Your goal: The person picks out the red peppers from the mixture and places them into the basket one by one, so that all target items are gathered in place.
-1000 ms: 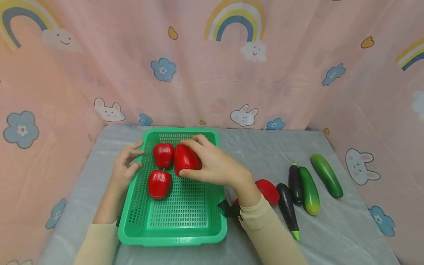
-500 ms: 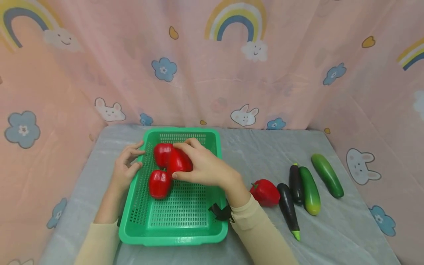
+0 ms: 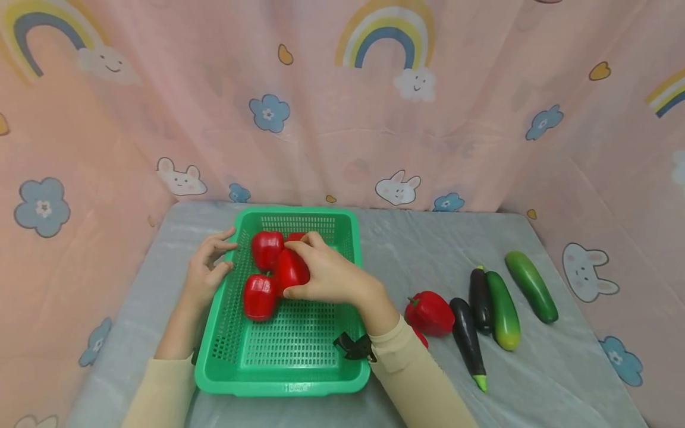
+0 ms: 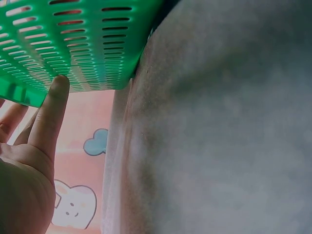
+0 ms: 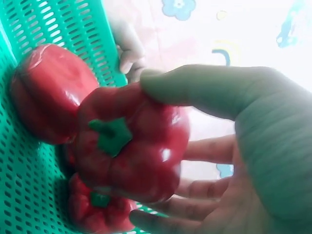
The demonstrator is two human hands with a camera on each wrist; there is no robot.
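My right hand point(image 3: 334, 273) grips a red bell pepper point(image 3: 291, 270) inside the green basket point(image 3: 283, 389). In the right wrist view, the thumb lies on one side of this pepper point(image 5: 131, 146) and the fingers on the other, its green stem facing the camera. A second pepper point(image 3: 267, 249) lies behind it to the left, a third point(image 3: 260, 297) just left of it. Another point(image 3: 296, 236) shows partly behind the right hand. My left hand point(image 3: 209, 267) touches the basket's left side from outside, a fingertip against the slotted wall point(image 4: 92, 39) in the left wrist view.
Right of the basket, on the grey cloth point(image 3: 540, 374), lie a red bell pepper point(image 3: 430, 313), another point(image 3: 420, 337) partly hidden by the right sleeve, two eggplants point(image 3: 467, 342) and two green cucumber-like vegetables point(image 3: 503, 309). A pink patterned curtain point(image 3: 321, 148) hangs behind.
My right hand has moved left and slightly nearer with the bell pepper, up against the other two. Another pepper behind the hand now shows. The left hand stays at the basket's side.
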